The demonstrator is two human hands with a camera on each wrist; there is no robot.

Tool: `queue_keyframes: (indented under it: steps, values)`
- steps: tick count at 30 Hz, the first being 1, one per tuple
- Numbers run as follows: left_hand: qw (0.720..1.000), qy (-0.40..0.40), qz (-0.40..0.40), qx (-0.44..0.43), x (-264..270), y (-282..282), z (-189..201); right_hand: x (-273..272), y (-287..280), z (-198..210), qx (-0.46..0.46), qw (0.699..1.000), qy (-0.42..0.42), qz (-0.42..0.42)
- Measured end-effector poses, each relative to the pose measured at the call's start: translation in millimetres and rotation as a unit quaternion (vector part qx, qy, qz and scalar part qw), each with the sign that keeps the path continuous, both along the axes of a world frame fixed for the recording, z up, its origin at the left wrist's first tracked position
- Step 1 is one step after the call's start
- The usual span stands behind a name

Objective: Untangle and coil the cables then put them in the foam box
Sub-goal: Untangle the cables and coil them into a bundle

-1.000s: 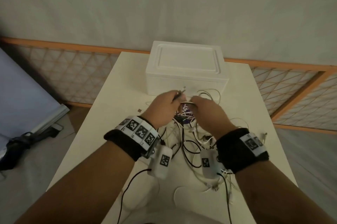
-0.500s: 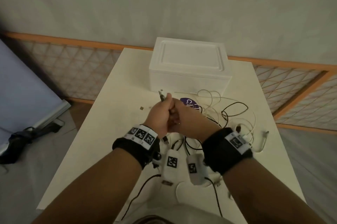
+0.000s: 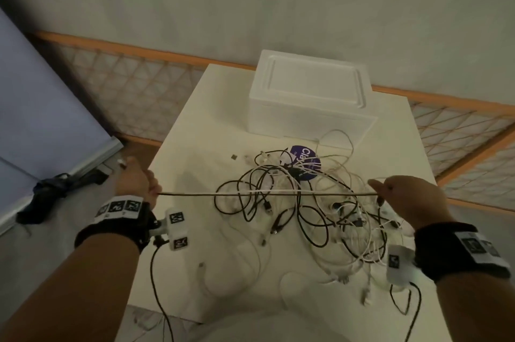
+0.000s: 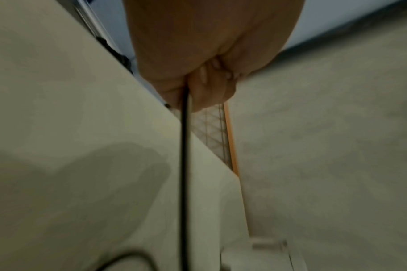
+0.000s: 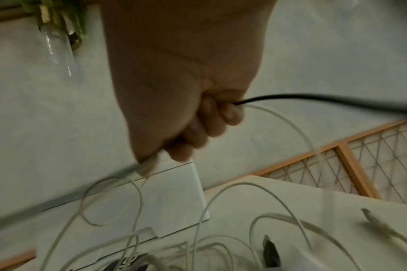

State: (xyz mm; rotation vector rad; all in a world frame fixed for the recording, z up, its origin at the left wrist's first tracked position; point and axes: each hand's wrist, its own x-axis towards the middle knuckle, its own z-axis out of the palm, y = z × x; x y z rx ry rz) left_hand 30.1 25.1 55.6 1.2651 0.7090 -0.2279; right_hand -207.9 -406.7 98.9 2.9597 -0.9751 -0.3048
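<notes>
1. Beyond the table's left edge, your left hand [image 3: 138,181] gripped one end of the black cable [image 3: 267,194], keeping it taut.
2. Below it lay the tangle [image 3: 309,202], before the lidded foam box [image 3: 309,96].
3. Your right hand [image 3: 409,199] pinched the other end, apparently to draw it clear.

We hold a thin dark cable [image 3: 267,194] stretched taut and level between our two hands, above the cream-white tabletop [image 3: 195,124]. Our left hand [image 3: 138,181] grips one end in a fist past the table's left edge, a plug tip poking out above the knuckles; our right hand [image 3: 409,196] pinches the other end. Beneath lies a tangled heap of black and white cables [image 3: 312,210], partly over a round purple sticker [image 3: 305,159]. Behind it stands the closed white foam box [image 3: 309,99].
</notes>
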Motion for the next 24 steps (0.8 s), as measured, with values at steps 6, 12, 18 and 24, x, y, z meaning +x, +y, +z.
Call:
queue_keyframes:
  steps: [6,12,18,24]
  values:
    - [0.958,0.021,-0.213,-0.191,-59.1,-86.8,12.4,42.9,83.5,6.3,0.138,0.970,-0.162,0.118]
    - [0.949,-0.064,-0.251,-0.181,-102.9,-147.8,37.6,91.9,193.0,-2.9,0.412,0.891,-0.119,0.153]
    - [0.946,-0.087,-0.281,-0.136,-111.2,-140.6,31.6,92.0,188.0,-4.9,0.395,0.880,-0.196,0.178]
    - [0.941,-0.089,-0.282,-0.164,-113.8,-139.8,39.4,83.3,188.6,-1.0,0.418,0.861,-0.229,0.178]
